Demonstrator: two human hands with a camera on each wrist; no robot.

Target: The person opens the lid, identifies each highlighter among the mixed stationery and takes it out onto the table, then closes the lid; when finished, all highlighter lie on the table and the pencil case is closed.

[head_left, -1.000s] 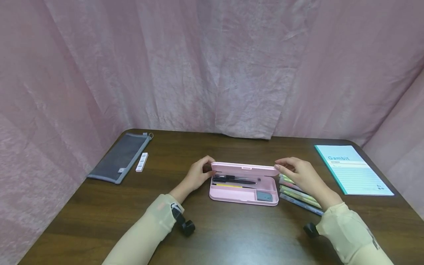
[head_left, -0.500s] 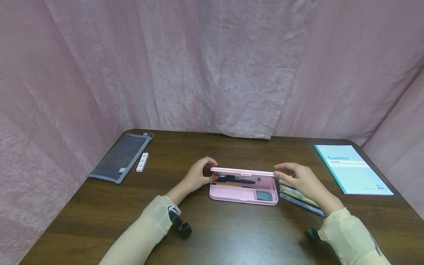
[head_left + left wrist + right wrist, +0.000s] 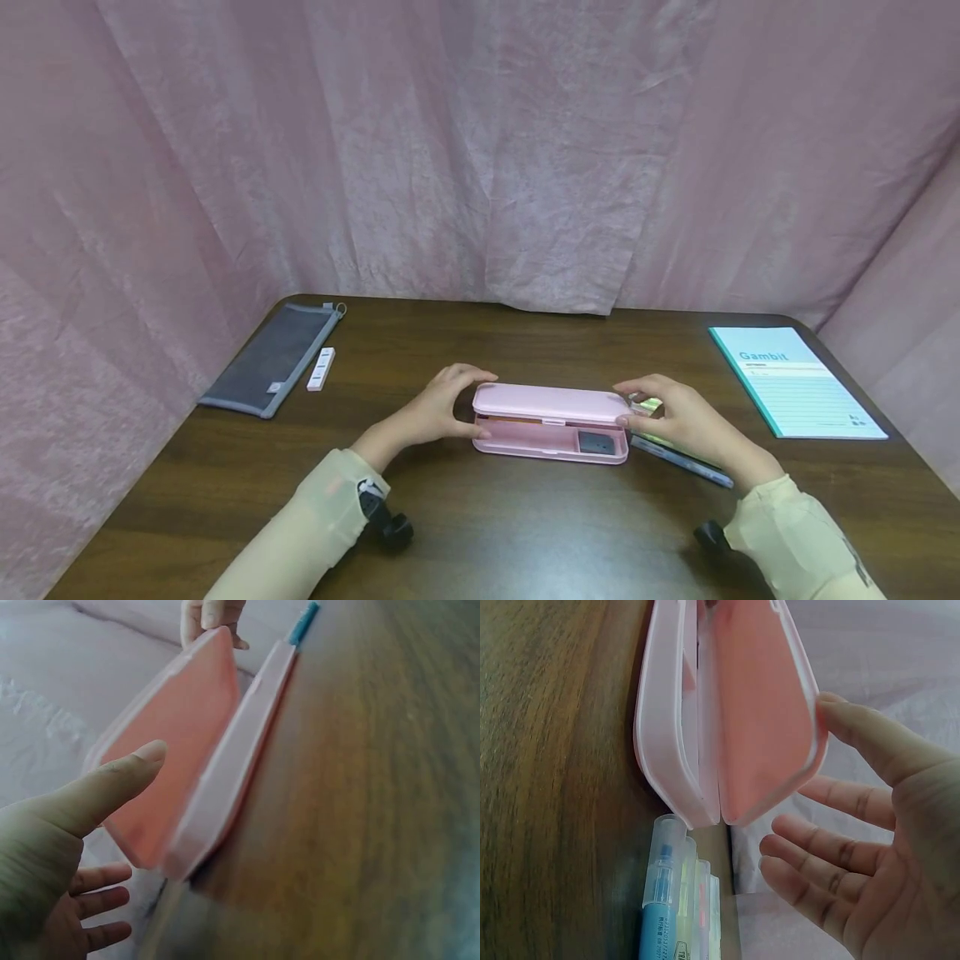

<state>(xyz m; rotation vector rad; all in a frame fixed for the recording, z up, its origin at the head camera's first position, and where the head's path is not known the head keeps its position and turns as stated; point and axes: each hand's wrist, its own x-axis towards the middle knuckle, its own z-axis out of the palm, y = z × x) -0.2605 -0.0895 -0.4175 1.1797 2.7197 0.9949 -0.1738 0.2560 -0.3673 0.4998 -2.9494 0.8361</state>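
Note:
A pink pencil case lies mid-table in the head view, its lid partly lowered. A grey-blue block shows in its front compartment; the pens behind are hidden under the lid. At the left end is my left hand, thumb straight and spread before the opening, index finger at the lid's back corner. In the left wrist view its other fingers extend loosely. My right hand pinches the lid's right end, thumb on the front edge, as the right wrist view shows. Several highlighters lie beside the case, partly under that hand.
A grey mesh zip pouch lies at the table's left edge, beside a small white stick-shaped item. On the right lies a light-blue notebook. Pink curtains hang behind the wooden table.
Both hands have brought the lid forward and down, covering the pens. My left thumb has spread away from the lid toward the front, and my right hand has come lower.

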